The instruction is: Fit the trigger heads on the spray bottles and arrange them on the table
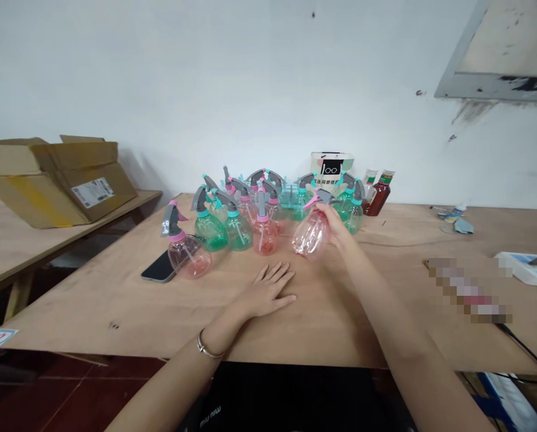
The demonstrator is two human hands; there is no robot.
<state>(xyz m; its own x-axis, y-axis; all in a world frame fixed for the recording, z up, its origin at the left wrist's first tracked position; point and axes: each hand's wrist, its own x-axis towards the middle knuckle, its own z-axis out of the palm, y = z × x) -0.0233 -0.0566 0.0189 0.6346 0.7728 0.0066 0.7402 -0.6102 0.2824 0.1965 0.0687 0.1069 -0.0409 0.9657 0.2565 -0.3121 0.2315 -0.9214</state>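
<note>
Left hand lies open, palm down on the plywood table, in front of the cluster of spray bottles. Right hand is closed around the upper part of a pink spray bottle, held tilted just before the cluster's right side. Its base appears clear of the table.

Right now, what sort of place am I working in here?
Probably a small workshop or packing room: a bare plywood table, an opened cardboard box on the side bench, and a cluster of matching spray bottles, one pink bottle held in the right hand.
</note>
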